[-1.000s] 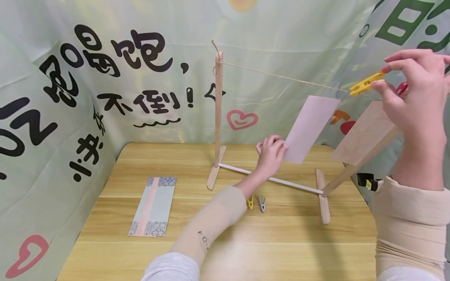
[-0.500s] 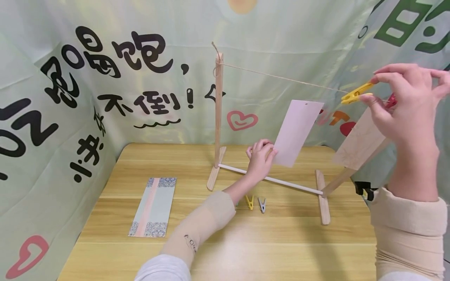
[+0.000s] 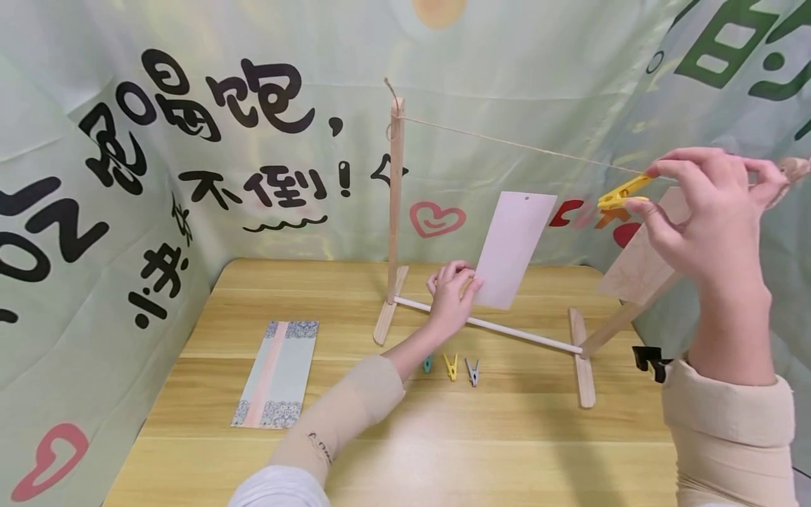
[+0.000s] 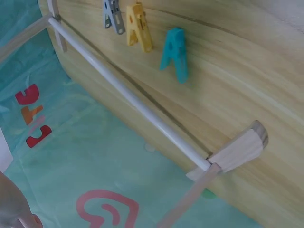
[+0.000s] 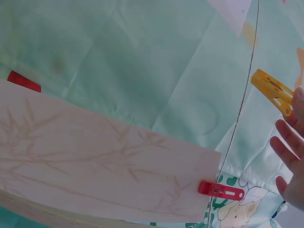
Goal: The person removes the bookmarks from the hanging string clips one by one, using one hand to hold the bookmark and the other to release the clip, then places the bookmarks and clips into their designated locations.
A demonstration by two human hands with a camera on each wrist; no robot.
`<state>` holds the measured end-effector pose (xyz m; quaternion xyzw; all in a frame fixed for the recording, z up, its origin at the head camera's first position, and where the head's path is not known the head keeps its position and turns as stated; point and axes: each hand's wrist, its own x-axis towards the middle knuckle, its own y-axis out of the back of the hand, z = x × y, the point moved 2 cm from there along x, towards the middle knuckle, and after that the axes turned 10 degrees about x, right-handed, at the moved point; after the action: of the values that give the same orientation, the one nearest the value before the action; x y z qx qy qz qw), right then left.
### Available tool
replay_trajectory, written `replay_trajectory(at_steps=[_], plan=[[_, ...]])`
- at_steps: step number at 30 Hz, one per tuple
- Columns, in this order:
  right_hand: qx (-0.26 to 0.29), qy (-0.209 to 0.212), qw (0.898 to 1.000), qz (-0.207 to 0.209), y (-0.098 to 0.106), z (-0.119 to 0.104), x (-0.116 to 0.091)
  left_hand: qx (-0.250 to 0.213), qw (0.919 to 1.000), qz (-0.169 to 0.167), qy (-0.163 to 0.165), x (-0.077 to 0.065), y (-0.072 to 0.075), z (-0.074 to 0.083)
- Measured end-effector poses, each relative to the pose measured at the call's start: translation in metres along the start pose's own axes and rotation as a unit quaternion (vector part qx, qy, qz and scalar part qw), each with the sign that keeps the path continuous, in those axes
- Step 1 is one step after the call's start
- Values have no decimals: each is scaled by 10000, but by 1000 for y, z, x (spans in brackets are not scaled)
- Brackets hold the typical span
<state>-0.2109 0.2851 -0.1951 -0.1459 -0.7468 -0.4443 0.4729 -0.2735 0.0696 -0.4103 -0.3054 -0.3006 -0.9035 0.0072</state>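
Woodgrain table (image 3: pixel 507 451); oblong card (image 3: pixel 514 250), clothespin (image 3: pixel 618 196)

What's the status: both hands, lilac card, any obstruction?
Left hand holds lilac card by its lower end. Right hand pinches yellow clothespin. Card not yet clipped to string. Nothing visibly in the way.

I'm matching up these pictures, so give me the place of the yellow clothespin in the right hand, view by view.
Head: right of centre, the yellow clothespin pinched by the right hand.
Left wrist: not in it; a second yellow clothespin is on the table.
Right wrist: near the right edge, above mid-height.
Shared landmark: the pale card at the left hand.
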Motion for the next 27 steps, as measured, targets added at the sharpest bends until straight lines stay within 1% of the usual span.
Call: replay_trajectory(at_steps=[4,8,15,19,23,27], plan=[[40,-120,9997,-193,-2,2,-7,34,10000,-72,12,-6,4,-7],[113,-327,9989,-310,-5,5,-14,69,9999,-102,32,-11,10,-15],[322,-443,9966,-622,-14,6,-30,184,9998,66,83,-21,22,-31],[387,-636,9938,-824,-21,7,-41,218,9997,107,104,-27,27,-38],[465,-835,9912,-917,-28,8,-49,183,9996,209,105,-32,32,-43],[568,-891,9896,-980,-36,9,-57,140,9994,233,196,-37,35,-49]])
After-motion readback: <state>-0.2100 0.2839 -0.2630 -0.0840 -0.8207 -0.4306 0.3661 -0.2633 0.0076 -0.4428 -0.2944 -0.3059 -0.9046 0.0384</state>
